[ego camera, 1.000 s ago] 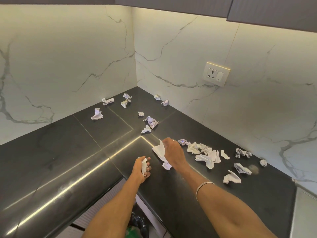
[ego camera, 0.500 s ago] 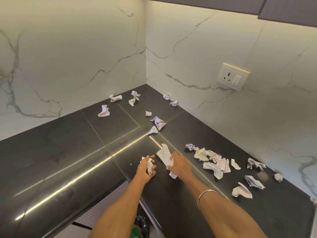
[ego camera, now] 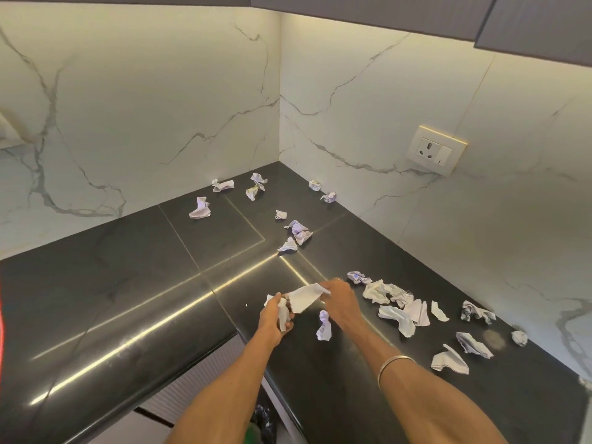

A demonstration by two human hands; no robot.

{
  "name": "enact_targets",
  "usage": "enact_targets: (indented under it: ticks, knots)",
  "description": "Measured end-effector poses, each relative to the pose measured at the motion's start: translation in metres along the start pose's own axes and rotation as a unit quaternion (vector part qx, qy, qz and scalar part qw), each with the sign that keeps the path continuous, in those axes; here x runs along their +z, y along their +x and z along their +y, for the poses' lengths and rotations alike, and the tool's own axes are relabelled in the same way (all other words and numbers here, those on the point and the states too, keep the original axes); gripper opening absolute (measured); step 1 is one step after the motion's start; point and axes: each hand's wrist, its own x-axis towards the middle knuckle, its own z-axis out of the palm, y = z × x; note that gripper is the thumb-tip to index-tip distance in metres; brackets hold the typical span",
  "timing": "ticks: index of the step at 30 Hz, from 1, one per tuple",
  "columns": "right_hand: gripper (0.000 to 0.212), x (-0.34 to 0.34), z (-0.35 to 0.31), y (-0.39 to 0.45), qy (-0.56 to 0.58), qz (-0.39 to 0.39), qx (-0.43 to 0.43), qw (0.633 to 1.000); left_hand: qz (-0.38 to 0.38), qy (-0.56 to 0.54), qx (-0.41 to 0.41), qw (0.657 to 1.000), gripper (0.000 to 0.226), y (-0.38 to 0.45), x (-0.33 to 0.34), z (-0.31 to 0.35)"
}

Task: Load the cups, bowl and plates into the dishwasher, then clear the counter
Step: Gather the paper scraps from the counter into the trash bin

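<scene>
Your left hand (ego camera: 276,315) grips a wad of paper (ego camera: 283,312); your right hand (ego camera: 340,299) pinches a larger sheet (ego camera: 304,299), passing it across above the table (ego camera: 128,299). Scraps (ego camera: 397,310) lie at 2 o'clock and 12 o'clock. Risk: an overfull left grip could shed pieces off the table edge just beside it.

We cannot see the fingertips of the right hand (ego camera: 339,301); the paper sheet (ego camera: 306,299) it holds covers them. The left hand (ego camera: 275,317) hides part of its crumpled paper (ego camera: 283,312). Print on the scraps (ego camera: 397,302) near the counter's (ego camera: 96,299) right edge is too small to read. Something dark and green (ego camera: 261,424) below the front edge is cut off by the bottom of the picture.
</scene>
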Motion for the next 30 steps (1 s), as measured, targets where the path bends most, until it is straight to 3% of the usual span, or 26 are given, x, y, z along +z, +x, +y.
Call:
enact_targets:
  ticks: [2, 5, 10, 14, 19, 21, 23, 25, 27, 30]
  knots:
    - [0.036, -0.006, 0.004, -0.001, 0.008, 0.030, -0.020, 0.999, -0.014, 0.003, 0.008, 1.000, 0.030, -0.004, -0.002, -0.001]
    - [0.038, -0.014, 0.009, -0.004, 0.005, 0.003, -0.056, 0.998, -0.044, 0.013, 0.006, 0.999, 0.034, -0.012, -0.001, -0.003]
    - [0.022, -0.021, -0.013, -0.018, -0.003, -0.052, -0.086, 0.995, -0.096, 0.015, -0.018, 0.995, 0.034, -0.029, 0.011, -0.012]
    - [0.011, -0.005, -0.034, -0.029, -0.035, -0.004, -0.092, 0.995, -0.138, -0.037, -0.036, 0.989, 0.029, -0.038, 0.017, -0.013]
    - [0.005, 0.013, -0.045, -0.035, -0.058, 0.044, -0.109, 0.991, -0.187, -0.129, -0.057, 0.972, 0.049, -0.041, 0.006, -0.016]
    - [0.010, 0.025, -0.045, -0.037, -0.088, 0.049, -0.093, 0.991, -0.179, -0.127, -0.051, 0.974, 0.051, -0.047, 0.006, -0.018]
    - [0.012, 0.035, -0.046, -0.039, -0.099, 0.046, -0.076, 0.991, -0.144, -0.112, -0.036, 0.982, 0.036, -0.048, 0.006, -0.022]
    - [0.036, 0.043, -0.046, -0.038, -0.083, 0.010, -0.052, 0.995, -0.116, -0.109, -0.027, 0.987, 0.026, -0.050, 0.006, -0.022]
    - [0.059, 0.046, -0.049, -0.035, -0.029, -0.039, 0.002, 0.999, -0.097, -0.102, -0.022, 0.990, 0.021, -0.047, 0.007, -0.019]
    - [0.058, 0.046, -0.047, -0.034, 0.108, -0.036, 0.054, 0.992, -0.084, -0.087, -0.029, 0.992, 0.008, -0.044, 0.012, -0.009]
